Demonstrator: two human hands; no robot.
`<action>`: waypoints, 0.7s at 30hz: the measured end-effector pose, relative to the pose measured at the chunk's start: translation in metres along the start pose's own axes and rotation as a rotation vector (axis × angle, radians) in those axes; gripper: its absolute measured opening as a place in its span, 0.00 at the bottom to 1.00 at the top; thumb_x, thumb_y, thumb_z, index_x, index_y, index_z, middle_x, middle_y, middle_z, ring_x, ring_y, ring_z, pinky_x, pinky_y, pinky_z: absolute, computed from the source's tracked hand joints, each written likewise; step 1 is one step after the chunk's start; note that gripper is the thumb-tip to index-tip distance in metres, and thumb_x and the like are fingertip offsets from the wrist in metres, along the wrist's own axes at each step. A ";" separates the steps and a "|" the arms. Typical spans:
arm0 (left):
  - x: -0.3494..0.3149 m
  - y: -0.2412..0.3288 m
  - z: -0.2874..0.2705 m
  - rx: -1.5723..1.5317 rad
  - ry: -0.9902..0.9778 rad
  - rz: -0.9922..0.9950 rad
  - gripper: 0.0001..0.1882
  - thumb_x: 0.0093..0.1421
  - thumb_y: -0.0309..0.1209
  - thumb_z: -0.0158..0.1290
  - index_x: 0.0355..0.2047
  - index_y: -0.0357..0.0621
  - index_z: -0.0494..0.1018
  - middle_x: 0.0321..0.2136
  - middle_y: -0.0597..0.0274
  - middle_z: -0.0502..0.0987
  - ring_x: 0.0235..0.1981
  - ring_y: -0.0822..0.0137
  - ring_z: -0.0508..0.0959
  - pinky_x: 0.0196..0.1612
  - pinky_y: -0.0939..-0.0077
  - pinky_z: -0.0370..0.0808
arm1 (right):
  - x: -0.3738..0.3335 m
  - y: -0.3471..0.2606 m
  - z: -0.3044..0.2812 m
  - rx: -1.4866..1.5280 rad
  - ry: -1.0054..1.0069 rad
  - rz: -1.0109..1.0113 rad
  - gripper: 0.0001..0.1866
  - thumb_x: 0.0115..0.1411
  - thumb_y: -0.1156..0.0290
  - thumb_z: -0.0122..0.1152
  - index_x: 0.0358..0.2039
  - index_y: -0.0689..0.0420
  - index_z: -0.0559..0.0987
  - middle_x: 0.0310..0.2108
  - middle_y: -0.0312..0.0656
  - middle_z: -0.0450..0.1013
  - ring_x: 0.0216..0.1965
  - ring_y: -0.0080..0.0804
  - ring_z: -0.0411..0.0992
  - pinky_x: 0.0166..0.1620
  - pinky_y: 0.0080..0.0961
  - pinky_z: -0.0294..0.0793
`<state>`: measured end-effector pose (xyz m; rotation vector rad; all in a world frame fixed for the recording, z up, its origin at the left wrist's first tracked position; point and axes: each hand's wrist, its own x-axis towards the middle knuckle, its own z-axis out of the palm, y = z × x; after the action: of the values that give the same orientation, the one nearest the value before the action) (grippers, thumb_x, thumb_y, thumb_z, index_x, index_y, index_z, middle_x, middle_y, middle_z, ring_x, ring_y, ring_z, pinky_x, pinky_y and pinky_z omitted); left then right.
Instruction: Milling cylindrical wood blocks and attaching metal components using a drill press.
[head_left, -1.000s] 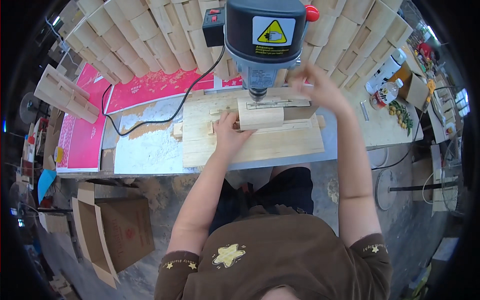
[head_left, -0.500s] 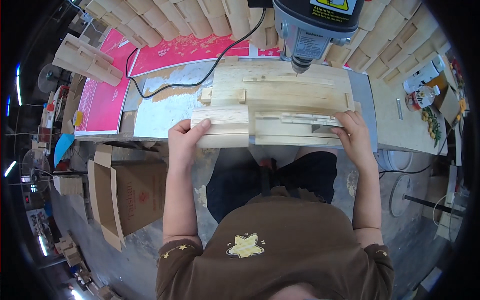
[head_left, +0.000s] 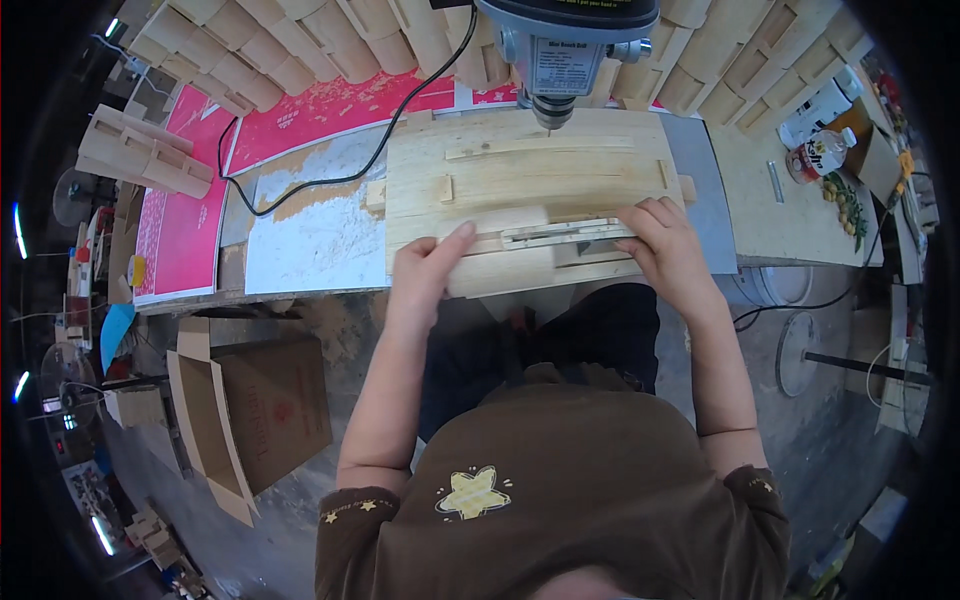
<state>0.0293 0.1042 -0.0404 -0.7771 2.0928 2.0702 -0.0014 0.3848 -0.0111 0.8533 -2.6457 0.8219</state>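
Note:
My left hand (head_left: 428, 275) is closed on the left end of a pale wooden piece with a lengthwise groove (head_left: 508, 272), thumb on top. Over the right part of that piece lies a narrow slotted strip (head_left: 560, 234), light-coloured and dark-marked. My right hand (head_left: 668, 250) pinches the strip's right end, next to a small grey plate-like part (head_left: 598, 247). Both sit at the front edge of a flat wooden board (head_left: 540, 165). Above the board hangs a bench drill (head_left: 565, 60), its bit pointing down, apart from my hands.
Rows of stacked wooden pieces (head_left: 330, 40) line the back, and another stack (head_left: 145, 150) stands left. A black cable (head_left: 375, 160) crosses the bench. A bottle (head_left: 822, 155) and metal strip (head_left: 775, 182) lie right. Below left is an open cardboard box (head_left: 265, 400).
The grooved wooden piece has slid right, under the slotted strip, and the two now overlap. My left hand has moved right with it. The whole view has shifted slightly.

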 end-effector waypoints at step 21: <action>0.057 -0.017 0.052 0.297 -0.011 0.828 0.35 0.35 0.25 0.66 0.48 0.40 0.71 0.40 0.55 0.72 0.41 0.59 0.72 0.47 0.69 0.69 | 0.058 0.057 0.028 -0.110 0.184 0.087 0.22 0.40 0.76 0.67 0.39 0.56 0.76 0.34 0.42 0.72 0.37 0.43 0.68 0.40 0.34 0.69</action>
<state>-0.0271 0.1384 -0.0836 0.1967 2.9414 1.9238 -0.0838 0.3799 -0.0363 0.6085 -2.5525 0.7299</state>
